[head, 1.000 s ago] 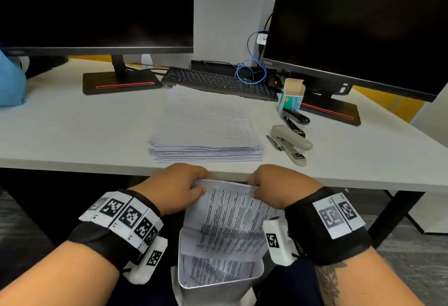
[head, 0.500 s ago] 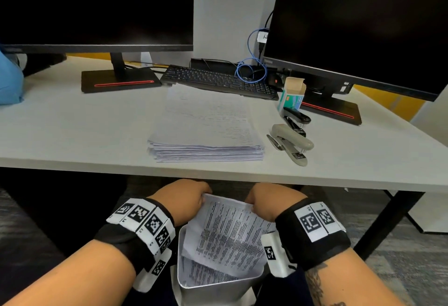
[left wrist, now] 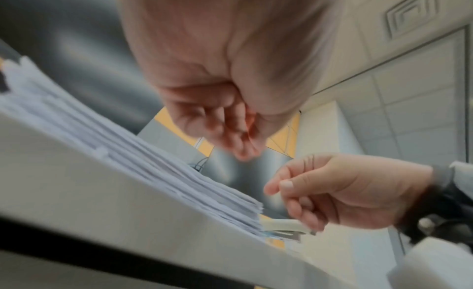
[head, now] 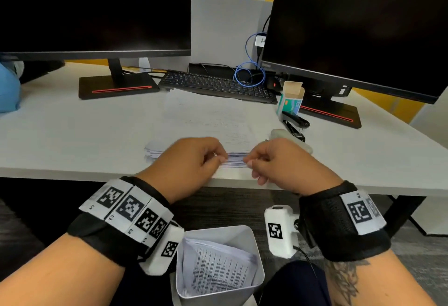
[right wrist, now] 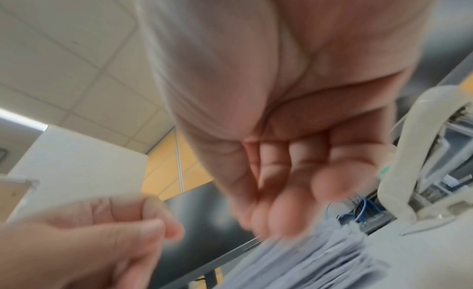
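Observation:
A thick stack of printed sheets [head: 213,121] lies on the white desk [head: 72,136] near its front edge. My left hand [head: 218,157] and right hand [head: 253,163] hover side by side over the stack's near edge, fingers loosely curled, holding nothing. In the left wrist view the left hand [left wrist: 238,135] hangs just above the stack [left wrist: 128,147], with the right hand [left wrist: 320,192] beside it. Below the desk, between my knees, a white bin [head: 252,240] holds a folded printed sheet [head: 218,269]. The wrist views are blurred.
A beige stapler [head: 281,134] lies just behind my right hand, with a black stapler [head: 294,123] and an open small box [head: 291,99] behind it. A keyboard [head: 213,85] and two dark monitors [head: 97,7] stand at the back. A blue object [head: 8,92] is at far left.
Both hands let go of the folded printed sheet, which now lies in the bin. They rose from below the desk edge to the near edge of the paper stack.

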{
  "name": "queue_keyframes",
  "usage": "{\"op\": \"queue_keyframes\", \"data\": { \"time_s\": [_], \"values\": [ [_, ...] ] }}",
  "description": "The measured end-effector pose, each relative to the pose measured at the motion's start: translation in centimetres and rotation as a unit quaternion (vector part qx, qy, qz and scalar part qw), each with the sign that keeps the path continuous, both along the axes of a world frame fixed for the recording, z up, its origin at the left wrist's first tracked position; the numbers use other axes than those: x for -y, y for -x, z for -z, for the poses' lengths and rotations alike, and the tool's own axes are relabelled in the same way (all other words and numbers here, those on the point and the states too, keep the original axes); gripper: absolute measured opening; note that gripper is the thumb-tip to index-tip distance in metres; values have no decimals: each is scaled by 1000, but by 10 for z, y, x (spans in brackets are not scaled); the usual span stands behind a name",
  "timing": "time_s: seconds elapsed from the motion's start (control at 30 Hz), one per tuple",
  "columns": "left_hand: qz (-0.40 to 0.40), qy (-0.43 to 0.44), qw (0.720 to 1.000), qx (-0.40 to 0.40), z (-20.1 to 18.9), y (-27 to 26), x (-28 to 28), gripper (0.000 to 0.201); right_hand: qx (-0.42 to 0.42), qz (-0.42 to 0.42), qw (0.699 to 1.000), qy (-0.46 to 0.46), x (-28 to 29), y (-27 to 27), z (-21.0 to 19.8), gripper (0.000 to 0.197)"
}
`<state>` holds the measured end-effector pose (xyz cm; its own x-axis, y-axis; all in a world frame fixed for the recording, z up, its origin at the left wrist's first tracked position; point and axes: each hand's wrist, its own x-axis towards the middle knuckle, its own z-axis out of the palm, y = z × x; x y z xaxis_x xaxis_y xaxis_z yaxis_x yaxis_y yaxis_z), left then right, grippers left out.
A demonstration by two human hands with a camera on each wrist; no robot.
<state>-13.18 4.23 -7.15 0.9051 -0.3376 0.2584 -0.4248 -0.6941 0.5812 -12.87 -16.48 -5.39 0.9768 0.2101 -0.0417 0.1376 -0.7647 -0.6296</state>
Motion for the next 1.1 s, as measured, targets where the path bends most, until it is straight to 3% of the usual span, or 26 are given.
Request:
{"op": "queue_keyframes", "data": {
  "time_s": [0.07, 0.13, 0.27, 0.5, 0.7, 0.8, 0.87, 0.9, 1.03, 1.1],
  "values": [
    [-57, -15, 994, 96, -5, -6, -4, 14, 92, 43, 994, 34, 2, -7, -2, 16],
    [-90, -78, 983, 139, -1, -17, -9, 20, 134, 54, 987, 78, 1, -13, 0, 28],
    [-79, -126, 986, 70, 14, -34, -18, 32, 104, 34, 988, 106, -3, -23, 4, 42],
    [-67, -113, 991, 32, 18, -39, -23, 24, 95, 47, 990, 90, 3, -34, 4, 21],
    [-57, -96, 993, 38, 9, -36, -23, 37, 133, 44, 988, 58, 4, -32, -3, 15],
    [-59, -139, 986, 67, 0, -30, -22, 33, 116, 42, 992, -22, 15, -22, -14, 12],
    [-66, -199, 973, 96, -6, -24, -19, 25, 59, 25, 998, 1, 23, -13, -27, 5],
    [-66, -221, 967, 107, -8, -20, -16, 25, 34, 19, 999, 33, 27, -9, -32, 10],
    [-15, -262, 959, 108, -15, 0, 6, 22, 42, -18, 983, 179, 17, 0, -36, 72],
    [13, -265, 959, 102, -19, 9, 17, 20, 49, -63, 972, 221, -1, 0, -25, 83]
  ]
}}
